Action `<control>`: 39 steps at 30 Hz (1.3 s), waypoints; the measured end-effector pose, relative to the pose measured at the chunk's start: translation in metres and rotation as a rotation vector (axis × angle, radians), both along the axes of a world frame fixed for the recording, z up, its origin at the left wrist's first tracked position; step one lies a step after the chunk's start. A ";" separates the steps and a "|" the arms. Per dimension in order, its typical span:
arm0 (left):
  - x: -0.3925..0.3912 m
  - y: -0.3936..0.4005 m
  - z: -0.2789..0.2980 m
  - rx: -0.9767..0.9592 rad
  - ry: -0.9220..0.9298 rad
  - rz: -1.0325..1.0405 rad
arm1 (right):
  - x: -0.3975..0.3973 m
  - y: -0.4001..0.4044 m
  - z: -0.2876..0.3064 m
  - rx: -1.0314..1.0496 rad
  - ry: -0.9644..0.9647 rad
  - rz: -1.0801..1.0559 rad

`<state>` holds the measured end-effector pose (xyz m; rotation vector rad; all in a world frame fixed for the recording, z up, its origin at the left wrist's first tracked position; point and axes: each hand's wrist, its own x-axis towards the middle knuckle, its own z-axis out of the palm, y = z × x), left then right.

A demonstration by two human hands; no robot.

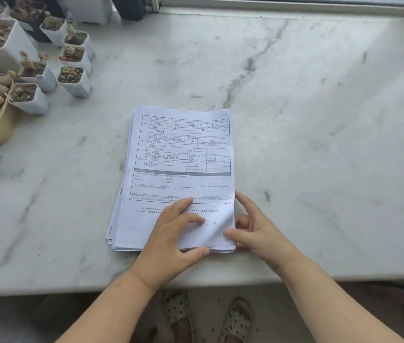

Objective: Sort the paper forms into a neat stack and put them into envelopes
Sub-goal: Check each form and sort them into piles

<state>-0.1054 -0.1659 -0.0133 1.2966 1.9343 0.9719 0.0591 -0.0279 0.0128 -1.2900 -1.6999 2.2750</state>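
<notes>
A: Where is the stack of paper forms (178,169)?

B: The stack lies flat on the marble table (319,120), near the front edge and roughly central in the view. The top sheet shows a printed grid with handwritten entries. The lower sheets project past the top sheet along the left side, so the edges are not aligned.

A: What is the state of the left hand (171,243)?

B: It rests palm-down on the near part of the top sheet. The fingers are extended and spread. The thumb lies along the near edge of the stack. The fingers do not curl round any sheet.

A: And the right hand (255,231)?

B: It sits at the near right corner of the stack. The thumb lies on top of the corner, and the fingers are against or under the right edge, so the corner is pinched between them. The top sheet is slightly raised and creased at that corner.

A: What surrounds the stack?

B: A group of small white pots with succulents (47,70) stands at the far left of the table, well apart from the stack. A window frame (282,3) runs along the far edge. Below the front edge, two patterned slippers (208,318) are visible on the floor.
</notes>
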 end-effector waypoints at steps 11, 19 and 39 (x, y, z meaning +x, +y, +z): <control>0.009 0.005 0.009 0.108 -0.254 0.415 | 0.005 -0.004 -0.004 -0.018 0.088 -0.047; 0.008 0.005 0.009 0.106 -0.113 0.345 | -0.003 -0.013 -0.008 0.113 0.050 -0.102; -0.005 0.003 0.012 0.024 -0.189 0.245 | -0.014 -0.019 -0.005 0.117 0.013 -0.221</control>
